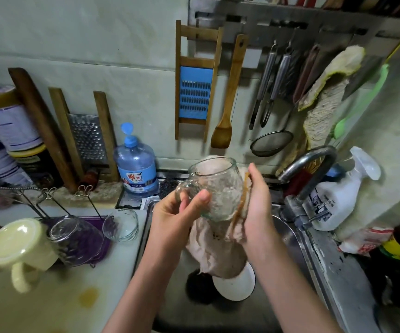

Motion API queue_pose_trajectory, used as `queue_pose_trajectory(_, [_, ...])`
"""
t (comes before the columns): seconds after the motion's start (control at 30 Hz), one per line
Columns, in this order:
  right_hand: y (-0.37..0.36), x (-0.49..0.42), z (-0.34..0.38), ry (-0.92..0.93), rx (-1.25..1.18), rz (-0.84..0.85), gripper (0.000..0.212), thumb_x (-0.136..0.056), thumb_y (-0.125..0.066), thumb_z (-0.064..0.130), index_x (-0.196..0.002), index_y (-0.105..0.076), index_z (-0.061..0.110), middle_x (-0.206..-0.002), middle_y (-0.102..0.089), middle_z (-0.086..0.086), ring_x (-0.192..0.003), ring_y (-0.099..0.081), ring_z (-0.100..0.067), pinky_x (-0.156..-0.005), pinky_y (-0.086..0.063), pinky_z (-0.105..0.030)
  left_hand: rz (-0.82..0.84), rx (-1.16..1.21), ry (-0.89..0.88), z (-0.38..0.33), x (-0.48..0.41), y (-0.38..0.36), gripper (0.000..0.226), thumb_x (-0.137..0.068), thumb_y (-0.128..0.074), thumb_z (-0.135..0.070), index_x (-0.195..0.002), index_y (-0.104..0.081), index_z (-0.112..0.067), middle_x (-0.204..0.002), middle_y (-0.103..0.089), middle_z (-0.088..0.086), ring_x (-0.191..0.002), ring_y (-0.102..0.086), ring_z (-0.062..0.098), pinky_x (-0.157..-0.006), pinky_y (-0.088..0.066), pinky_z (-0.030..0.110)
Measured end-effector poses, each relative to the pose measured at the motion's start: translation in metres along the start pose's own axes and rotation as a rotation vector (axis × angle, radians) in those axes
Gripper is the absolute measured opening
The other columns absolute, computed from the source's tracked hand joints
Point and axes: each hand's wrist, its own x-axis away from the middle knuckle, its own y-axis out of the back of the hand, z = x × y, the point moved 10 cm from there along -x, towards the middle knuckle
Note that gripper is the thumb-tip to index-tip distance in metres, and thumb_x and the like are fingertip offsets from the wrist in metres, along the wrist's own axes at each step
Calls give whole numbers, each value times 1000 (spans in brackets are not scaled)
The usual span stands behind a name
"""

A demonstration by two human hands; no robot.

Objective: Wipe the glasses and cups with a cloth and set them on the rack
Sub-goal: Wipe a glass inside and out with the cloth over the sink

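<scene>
A clear glass mug (214, 188) with a handle is held above the sink, mouth tilted up and away. My left hand (177, 215) grips it at the handle side, thumb across the glass. My right hand (258, 205) holds a pinkish cloth (218, 251) against the mug's right side and base; the cloth hangs down below. On the purple rack mat (102, 227) at the left lie an upturned cream mug (18, 246), a clear glass (74, 236) on its side and a small glass bowl (120, 224).
A steel sink (288, 236) holds a white bowl (235, 284). The tap (307, 169) stands at the right, with a white spray bottle (333, 198) behind it. A blue detergent bottle (136, 167) stands at the back. Graters and utensils hang on the wall. Jars crowd the left edge.
</scene>
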Motion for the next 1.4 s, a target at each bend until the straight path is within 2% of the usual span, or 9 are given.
queue_pose_trajectory(0.13, [-26, 42, 10, 425, 332, 63, 56, -96, -32, 57, -73, -61, 15, -60, -64, 4, -60, -63, -7, -66, -54, -24, -79, -159, -155, -15, 3, 2, 46, -69, -82, -32, -50, -41, -26, -58, -36, 4, -60, -36, 8, -58, -37, 18])
queue_pose_trajectory(0.3, [-35, 53, 11, 712, 273, 111, 54, -98, -34, 50, -132, -51, 11, -122, -61, 3, -119, -56, -8, -106, -41, -32, -151, -78, -108, -12, 5, 1, 43, -65, -76, -37, -55, -37, -22, -62, -41, 8, -61, -39, 14, -55, -39, 21])
queue_pose_trajectory(0.43, [-10, 28, 8, 407, -161, -45, 34, -104, -32, 28, -103, -63, 13, -83, -75, 4, -79, -70, -5, -70, -55, -18, -89, 29, 11, 6, 1, -6, 44, -55, -84, -35, -48, -42, -24, -52, -46, -1, -46, -44, 6, -46, -42, 19])
queue_pose_trajectory(0.83, [-7, 22, -19, -205, -373, 79, 72, -98, -26, 55, -115, -62, -6, -112, -65, -32, -109, -59, -45, -98, -42, -56, 0, -215, -184, -4, -9, -7, 46, -72, -80, -28, -55, -37, -23, -45, -45, -10, -45, -43, 11, -46, -36, 17])
queue_pose_trajectory(0.93, [-5, 32, -16, -228, -356, 132, 76, -98, -25, 55, -116, -61, -9, -117, -62, -32, -113, -58, -43, -102, -40, -55, -25, -167, -210, -7, -16, -3, 51, -73, -82, -22, -57, -34, -17, -103, -55, 10, -97, -70, 22, -61, -43, 11])
queue_pose_trajectory(1.0, [-4, 31, -15, -223, -373, 123, 73, -99, -25, 53, -118, -60, -9, -116, -63, -32, -111, -59, -42, -99, -41, -53, 13, -151, -185, -4, -16, -6, 48, -74, -78, -21, -56, -34, -18, -102, -74, 9, -124, -57, 12, -76, -45, 11])
queue_pose_trajectory(1.17, [-8, 20, -27, -223, -417, 76, 68, -99, -26, 47, -106, -69, -6, -107, -67, -30, -96, -64, -42, -87, -51, -52, 17, -64, -88, 8, -4, -18, 47, -78, -75, -16, -58, -32, -14, -50, -46, -12, -53, -47, -8, -53, -40, 8])
queue_pose_trajectory(1.33, [3, 16, -35, -250, -297, 22, 75, -97, -27, 56, -121, -60, -7, -118, -62, -32, -113, -58, -43, -100, -42, -52, -75, -78, -32, 10, -4, 3, 36, -72, -63, -25, -59, -32, -13, -56, -59, 15, -55, -38, -13, -48, -35, 10])
queue_pose_trajectory(1.4, [10, 16, -28, -202, -262, 19, 72, -98, -28, 55, -120, -60, -6, -117, -63, -32, -114, -58, -43, -104, -40, -52, -88, -184, -91, 3, -6, 13, 42, -73, -69, -29, -58, -32, -16, -55, -31, -20, -50, -30, -6, -49, -30, 11])
